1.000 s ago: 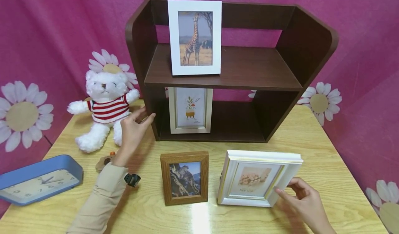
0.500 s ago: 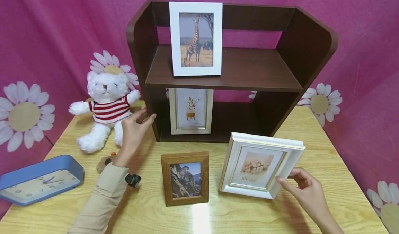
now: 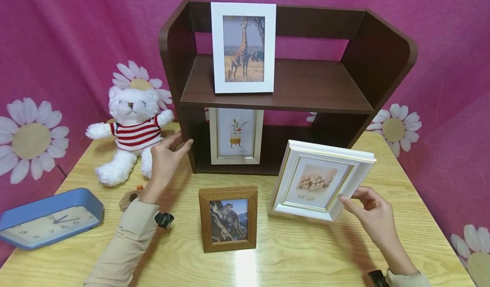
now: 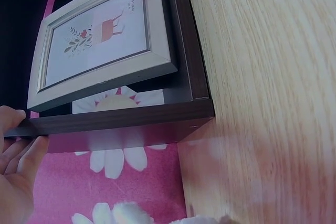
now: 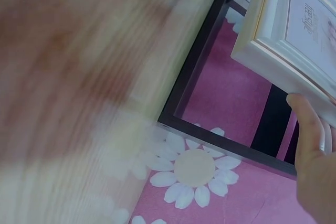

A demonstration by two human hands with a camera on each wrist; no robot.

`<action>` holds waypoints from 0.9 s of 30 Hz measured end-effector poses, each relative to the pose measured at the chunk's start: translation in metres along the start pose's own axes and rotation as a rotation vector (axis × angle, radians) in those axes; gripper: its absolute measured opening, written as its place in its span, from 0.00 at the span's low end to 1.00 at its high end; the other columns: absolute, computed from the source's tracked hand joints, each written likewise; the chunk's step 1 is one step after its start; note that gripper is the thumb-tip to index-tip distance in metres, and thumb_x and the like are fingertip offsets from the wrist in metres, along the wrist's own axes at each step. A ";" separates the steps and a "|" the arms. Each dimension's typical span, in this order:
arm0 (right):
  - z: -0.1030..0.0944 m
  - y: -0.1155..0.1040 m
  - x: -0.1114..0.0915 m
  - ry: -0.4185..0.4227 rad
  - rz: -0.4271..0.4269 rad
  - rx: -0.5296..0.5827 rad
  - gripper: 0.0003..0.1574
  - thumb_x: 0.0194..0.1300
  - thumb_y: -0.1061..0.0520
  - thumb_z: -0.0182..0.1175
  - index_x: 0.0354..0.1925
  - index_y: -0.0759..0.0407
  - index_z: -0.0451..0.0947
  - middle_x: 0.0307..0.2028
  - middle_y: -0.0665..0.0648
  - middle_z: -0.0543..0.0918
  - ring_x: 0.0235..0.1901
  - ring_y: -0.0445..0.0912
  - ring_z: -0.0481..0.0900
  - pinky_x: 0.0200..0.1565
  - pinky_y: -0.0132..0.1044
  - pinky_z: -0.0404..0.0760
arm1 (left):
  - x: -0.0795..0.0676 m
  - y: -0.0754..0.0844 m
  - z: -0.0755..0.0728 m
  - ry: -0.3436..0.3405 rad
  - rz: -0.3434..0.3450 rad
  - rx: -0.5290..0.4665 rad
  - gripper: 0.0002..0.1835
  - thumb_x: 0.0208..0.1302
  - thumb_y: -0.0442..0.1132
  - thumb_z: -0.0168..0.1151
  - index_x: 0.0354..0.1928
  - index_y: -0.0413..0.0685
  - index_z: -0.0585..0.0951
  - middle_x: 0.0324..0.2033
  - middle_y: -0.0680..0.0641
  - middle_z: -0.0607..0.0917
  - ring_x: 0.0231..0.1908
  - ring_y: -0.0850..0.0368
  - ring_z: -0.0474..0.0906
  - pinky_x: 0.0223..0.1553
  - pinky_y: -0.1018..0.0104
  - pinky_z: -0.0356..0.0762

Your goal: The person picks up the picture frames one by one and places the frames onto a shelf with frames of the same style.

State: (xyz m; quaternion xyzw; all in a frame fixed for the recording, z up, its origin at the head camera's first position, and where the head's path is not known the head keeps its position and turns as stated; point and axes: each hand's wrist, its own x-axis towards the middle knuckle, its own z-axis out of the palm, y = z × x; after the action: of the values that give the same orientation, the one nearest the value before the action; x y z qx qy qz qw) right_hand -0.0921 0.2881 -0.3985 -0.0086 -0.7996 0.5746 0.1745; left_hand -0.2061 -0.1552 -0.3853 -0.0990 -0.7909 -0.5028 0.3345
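Observation:
My right hand grips the right edge of a white picture frame with gold trim, thumb in front and fingers behind. That frame is tilted and held above the table, before the shelf's lower right part. My left hand holds the left side panel of the dark brown shelf; in the left wrist view, thumb and fingers lie on either side of the panel's edge. A white giraffe picture frame stands on the upper level. On the lower level stands a pale frame with a potted-plant print.
A brown wooden leopard picture frame stands on the table in front of the shelf. At the left are a white teddy bear, a blue clock and a small wooden object partly behind the left arm.
My right hand has raised the white gold-trimmed picture frame off the table and moved it toward the shelf. My left hand stays on the shelf's side. The head view has shifted slightly.

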 end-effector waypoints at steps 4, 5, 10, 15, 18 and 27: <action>0.003 -0.003 0.008 0.021 0.029 -0.007 0.12 0.54 0.70 0.68 0.37 0.59 0.81 0.30 0.40 0.83 0.40 0.29 0.80 0.39 0.17 0.79 | 0.000 0.000 0.000 -0.001 -0.001 0.001 0.14 0.52 0.26 0.69 0.41 0.25 0.82 0.37 0.30 0.84 0.37 0.39 0.84 0.35 0.92 0.73; 0.004 -0.003 0.010 0.023 0.031 -0.017 0.12 0.54 0.69 0.68 0.37 0.59 0.82 0.31 0.39 0.83 0.41 0.29 0.80 0.40 0.16 0.78 | 0.000 0.000 0.000 -0.001 -0.001 0.004 0.14 0.52 0.26 0.69 0.41 0.25 0.82 0.37 0.30 0.84 0.37 0.39 0.84 0.35 0.92 0.73; 0.009 -0.004 0.021 0.049 0.042 -0.072 0.12 0.55 0.66 0.68 0.38 0.54 0.82 0.29 0.36 0.82 0.37 0.28 0.79 0.38 0.15 0.78 | -0.001 0.000 -0.001 0.005 0.000 0.012 0.13 0.52 0.25 0.69 0.41 0.26 0.82 0.36 0.30 0.85 0.37 0.38 0.84 0.35 0.93 0.72; 0.014 -0.001 0.033 0.053 0.051 -0.040 0.12 0.56 0.65 0.68 0.38 0.52 0.82 0.29 0.37 0.82 0.34 0.30 0.79 0.34 0.20 0.82 | -0.001 0.000 0.000 0.015 0.009 0.016 0.13 0.52 0.25 0.69 0.41 0.26 0.83 0.35 0.30 0.85 0.36 0.37 0.84 0.35 0.94 0.71; 0.018 -0.001 0.040 0.059 0.071 0.001 0.12 0.56 0.66 0.68 0.37 0.52 0.81 0.29 0.39 0.82 0.33 0.31 0.79 0.33 0.22 0.83 | 0.000 0.001 -0.001 0.015 0.009 0.013 0.13 0.52 0.25 0.69 0.41 0.25 0.82 0.36 0.30 0.85 0.37 0.37 0.84 0.35 0.94 0.71; 0.030 -0.004 0.058 0.071 0.100 0.064 0.11 0.56 0.65 0.68 0.38 0.53 0.80 0.29 0.41 0.82 0.32 0.32 0.80 0.34 0.22 0.83 | 0.000 0.002 0.000 0.013 0.008 0.012 0.13 0.52 0.25 0.68 0.41 0.25 0.82 0.36 0.30 0.84 0.37 0.37 0.84 0.35 0.93 0.71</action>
State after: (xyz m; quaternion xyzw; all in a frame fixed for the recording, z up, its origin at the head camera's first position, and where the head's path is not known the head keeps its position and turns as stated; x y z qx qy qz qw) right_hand -0.1546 0.2721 -0.3878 -0.0634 -0.7727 0.6071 0.1743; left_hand -0.2049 -0.1542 -0.3839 -0.0968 -0.7913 -0.4974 0.3422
